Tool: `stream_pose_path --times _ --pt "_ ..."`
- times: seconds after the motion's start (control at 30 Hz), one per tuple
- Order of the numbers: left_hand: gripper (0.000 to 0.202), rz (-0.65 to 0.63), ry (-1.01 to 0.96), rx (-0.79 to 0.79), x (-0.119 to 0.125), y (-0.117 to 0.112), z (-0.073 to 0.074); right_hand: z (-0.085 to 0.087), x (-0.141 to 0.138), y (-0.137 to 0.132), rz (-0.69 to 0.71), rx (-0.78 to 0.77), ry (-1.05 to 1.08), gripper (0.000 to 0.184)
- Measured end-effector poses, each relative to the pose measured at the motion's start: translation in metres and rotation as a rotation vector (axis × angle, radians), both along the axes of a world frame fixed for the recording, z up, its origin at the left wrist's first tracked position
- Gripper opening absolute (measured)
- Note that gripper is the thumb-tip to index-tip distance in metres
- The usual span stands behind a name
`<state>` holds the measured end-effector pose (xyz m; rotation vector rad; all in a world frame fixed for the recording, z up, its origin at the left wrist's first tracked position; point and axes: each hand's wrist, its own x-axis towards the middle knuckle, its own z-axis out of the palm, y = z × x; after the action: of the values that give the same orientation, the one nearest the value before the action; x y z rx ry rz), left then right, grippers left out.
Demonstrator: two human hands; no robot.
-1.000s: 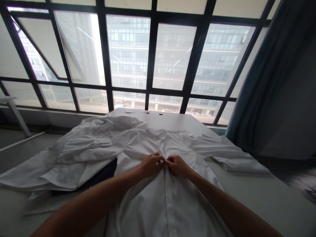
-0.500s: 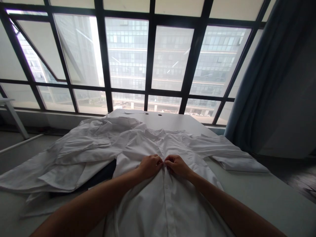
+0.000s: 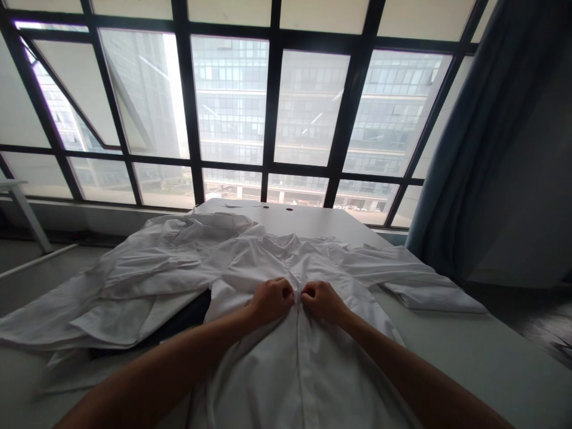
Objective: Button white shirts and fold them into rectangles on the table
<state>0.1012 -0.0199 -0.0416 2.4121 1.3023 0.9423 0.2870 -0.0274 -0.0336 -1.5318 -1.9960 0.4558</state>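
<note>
Change: the left hand (image 3: 270, 301) and right hand (image 3: 324, 302) have eased slightly apart, leaving a narrow gap between their fingertips.
Hands: both are curled tight, each pinching one front edge of a white button-front shirt (image 3: 304, 381) at the placket (image 3: 298, 345).
Shirt: it lies front up on the surface, collar (image 3: 286, 243) pointing away, with small buttons in a line below the hands.
Sleeves: one sleeve (image 3: 134, 274) lies bunched in folds to the left, and the other sleeve (image 3: 379, 268) stretches right, ending in a folded cuff (image 3: 429, 297).
Surface: a white table (image 3: 491, 339) carries the shirt, with two small black holes (image 3: 266, 207) near its far end.
Beyond: a black-framed window (image 3: 273, 107) shows an office building (image 3: 308, 107), and a blue curtain (image 3: 442, 179) hangs at the right.
</note>
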Motion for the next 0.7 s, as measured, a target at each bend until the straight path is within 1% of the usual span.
stream_pose_path --times 0.1,0.17,0.3,0.37,0.5,0.53,0.6,0.7 --pt "0.013 0.074 -0.015 -0.009 0.0 0.0 0.002 0.006 0.009 0.0 -0.113 0.033 -0.152 0.018" --pt "0.012 0.123 -0.04 -0.039 0.0 0.001 0.004 0.01 0.014 0.0 -0.149 0.032 -0.181 0.018" --pt "0.013 0.159 -0.079 -0.101 0.0 0.001 0.004 0.02 0.018 -0.006 -0.112 0.019 -0.153 0.021" --pt "0.014 0.159 -0.086 -0.097 -0.001 0.002 0.003 0.025 0.015 -0.014 -0.054 -0.087 -0.096 0.026" --pt "0.013 0.156 -0.099 -0.076 -0.001 0.002 0.002 0.034 0.0 -0.039 0.142 -0.453 0.024 0.038" --pt "0.013 0.154 -0.104 -0.074 -0.001 0.002 0.001 0.035 -0.004 -0.045 0.186 -0.501 0.024 0.039" --pt "0.013 0.152 -0.114 -0.072 -0.001 0.002 0.001 0.036 -0.011 -0.054 0.241 -0.537 0.004 0.039" --pt "0.012 0.151 -0.121 -0.065 -0.001 0.001 0.001 0.033 -0.015 -0.056 0.257 -0.592 0.017 0.035"
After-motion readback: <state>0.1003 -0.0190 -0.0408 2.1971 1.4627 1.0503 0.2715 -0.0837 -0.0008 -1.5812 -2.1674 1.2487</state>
